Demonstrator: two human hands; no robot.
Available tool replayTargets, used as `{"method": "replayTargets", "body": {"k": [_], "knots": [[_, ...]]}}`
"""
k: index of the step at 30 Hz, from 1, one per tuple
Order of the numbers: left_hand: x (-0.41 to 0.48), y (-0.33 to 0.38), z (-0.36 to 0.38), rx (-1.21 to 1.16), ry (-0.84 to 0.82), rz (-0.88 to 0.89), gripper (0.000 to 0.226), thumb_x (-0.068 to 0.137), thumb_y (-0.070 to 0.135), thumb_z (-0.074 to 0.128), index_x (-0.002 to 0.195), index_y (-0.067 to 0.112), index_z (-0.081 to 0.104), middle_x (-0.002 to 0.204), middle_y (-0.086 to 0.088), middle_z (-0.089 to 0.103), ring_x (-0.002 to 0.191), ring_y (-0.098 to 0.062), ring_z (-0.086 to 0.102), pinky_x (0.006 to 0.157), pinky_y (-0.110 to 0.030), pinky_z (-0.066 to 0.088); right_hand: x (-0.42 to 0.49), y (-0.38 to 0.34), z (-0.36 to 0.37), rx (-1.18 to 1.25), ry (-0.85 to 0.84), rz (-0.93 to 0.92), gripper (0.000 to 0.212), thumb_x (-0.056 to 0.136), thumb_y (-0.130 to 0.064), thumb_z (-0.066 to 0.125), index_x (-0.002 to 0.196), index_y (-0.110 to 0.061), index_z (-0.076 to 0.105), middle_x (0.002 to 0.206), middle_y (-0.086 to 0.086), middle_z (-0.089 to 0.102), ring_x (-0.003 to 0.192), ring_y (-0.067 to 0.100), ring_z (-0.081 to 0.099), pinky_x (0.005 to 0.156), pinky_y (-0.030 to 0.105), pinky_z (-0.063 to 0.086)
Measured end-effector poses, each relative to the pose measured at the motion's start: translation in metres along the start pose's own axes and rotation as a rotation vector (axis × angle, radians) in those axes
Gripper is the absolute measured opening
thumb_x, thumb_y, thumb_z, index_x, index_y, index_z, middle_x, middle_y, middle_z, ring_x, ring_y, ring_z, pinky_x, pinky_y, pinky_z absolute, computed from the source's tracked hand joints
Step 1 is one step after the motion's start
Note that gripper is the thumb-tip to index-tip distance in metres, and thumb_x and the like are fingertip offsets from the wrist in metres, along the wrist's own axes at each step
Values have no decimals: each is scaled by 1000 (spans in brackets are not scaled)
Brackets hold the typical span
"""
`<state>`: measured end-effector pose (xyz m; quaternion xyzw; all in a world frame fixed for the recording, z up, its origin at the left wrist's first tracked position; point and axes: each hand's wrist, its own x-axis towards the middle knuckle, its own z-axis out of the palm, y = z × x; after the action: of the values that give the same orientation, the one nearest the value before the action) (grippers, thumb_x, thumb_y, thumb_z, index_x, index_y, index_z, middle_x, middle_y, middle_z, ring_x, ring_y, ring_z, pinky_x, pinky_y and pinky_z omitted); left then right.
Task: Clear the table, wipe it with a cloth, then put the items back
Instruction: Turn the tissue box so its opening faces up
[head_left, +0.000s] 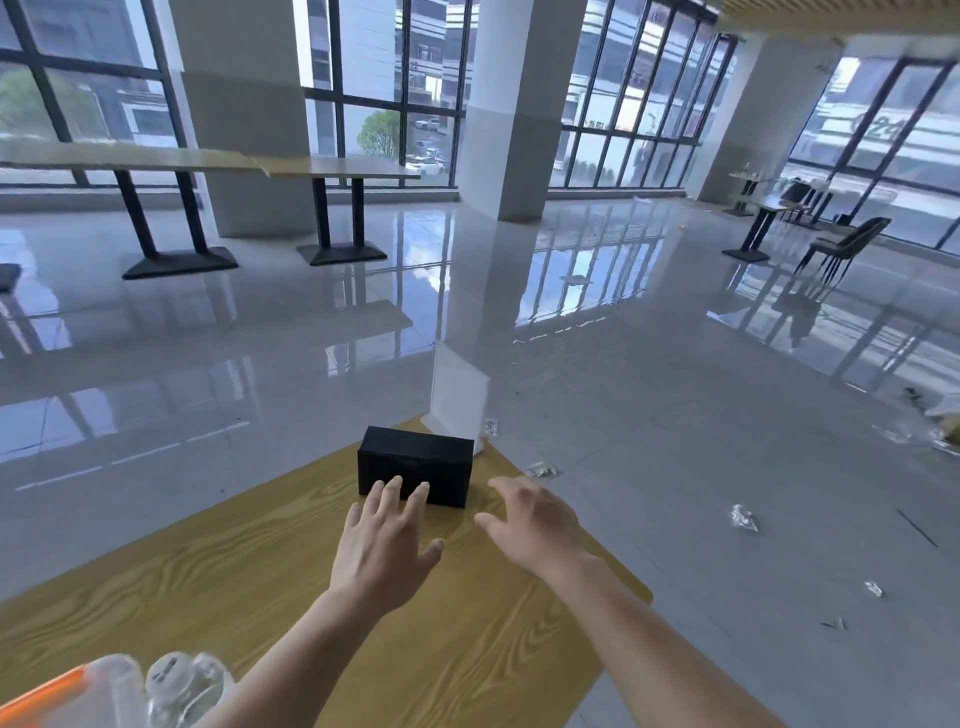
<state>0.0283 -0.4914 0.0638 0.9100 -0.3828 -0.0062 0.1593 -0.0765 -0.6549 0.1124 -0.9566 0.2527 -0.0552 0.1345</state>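
Note:
A black rectangular box (415, 465) stands near the far corner of the yellow wood-grain table (208, 566). Behind it, on the corner itself, stands a clear acrylic sign holder (457, 389). My left hand (384, 540) is stretched out with fingers spread, its fingertips at the box's near face. My right hand (535, 525) hovers open just right of the box, palm turned toward it, apart from it. Neither hand holds anything.
Clear plastic bottles (182, 686) and a container with an orange stripe (62, 691) sit at the near left table edge. Crumpled plastic scraps (744, 518) lie on the glossy floor to the right. Other tables (332, 169) and a chair (841, 244) stand far off.

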Motion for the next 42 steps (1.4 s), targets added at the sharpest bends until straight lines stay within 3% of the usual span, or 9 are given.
{"method": "replayTargets", "body": {"k": [7,14,19,22,25,29,34,38,42], "knots": [[55,-22,13,-29,-11,-77,75,92,58,47,155,29,16,162,-10,17,150,-27,10,120,-46,18,67,14,8,88,-82,88,48,92,-48,58,131,-21,52,126,4,60,115,26,56,92,36,46],[123,-36,36,-49,16,-270,72,92,56,49,153,27,23,159,-10,23,148,-29,17,116,-47,28,152,50,32,241,-122,131,51,94,-45,58,136,-18,48,131,4,58,120,24,53,94,35,43],[165,-42,52,-75,30,-442,70,93,53,51,152,22,28,156,-11,28,145,-27,21,112,-44,33,196,78,67,366,-284,115,52,93,-51,55,136,-22,47,129,3,59,116,22,55,91,34,45],[185,-50,64,-190,-9,-603,74,94,51,52,154,21,22,158,-10,24,147,-26,19,115,-42,29,206,87,84,513,-392,165,59,93,-52,55,144,-24,42,139,1,54,127,20,49,98,32,42],[197,-59,74,-335,-40,-744,77,92,49,56,155,21,20,157,-9,29,142,-26,31,112,-43,35,212,91,96,605,-444,190,63,94,-51,55,149,-25,35,146,-1,47,133,21,44,103,33,38],[209,-66,80,-449,-31,-808,70,92,40,58,151,19,27,139,-9,46,121,-25,49,96,-39,45,223,91,106,684,-455,221,66,95,-51,53,151,-24,31,149,1,44,136,21,41,108,37,36],[211,-68,78,-514,22,-866,35,89,35,55,120,20,52,112,-2,58,93,-19,56,79,-39,51,225,82,114,792,-404,287,50,96,-41,57,141,-21,47,136,-3,54,122,17,51,101,34,45],[173,-60,79,-616,178,-909,39,92,38,54,125,17,54,115,2,60,99,-17,55,80,-33,41,208,82,116,858,-324,287,28,92,-32,65,119,-26,62,116,-9,62,104,9,58,86,27,51],[129,-54,81,-795,306,-982,32,97,45,47,117,23,60,108,9,64,100,-13,57,82,-34,40,179,82,121,829,-254,187,19,89,-24,71,105,-31,63,104,-20,63,103,1,59,86,23,52]]}}
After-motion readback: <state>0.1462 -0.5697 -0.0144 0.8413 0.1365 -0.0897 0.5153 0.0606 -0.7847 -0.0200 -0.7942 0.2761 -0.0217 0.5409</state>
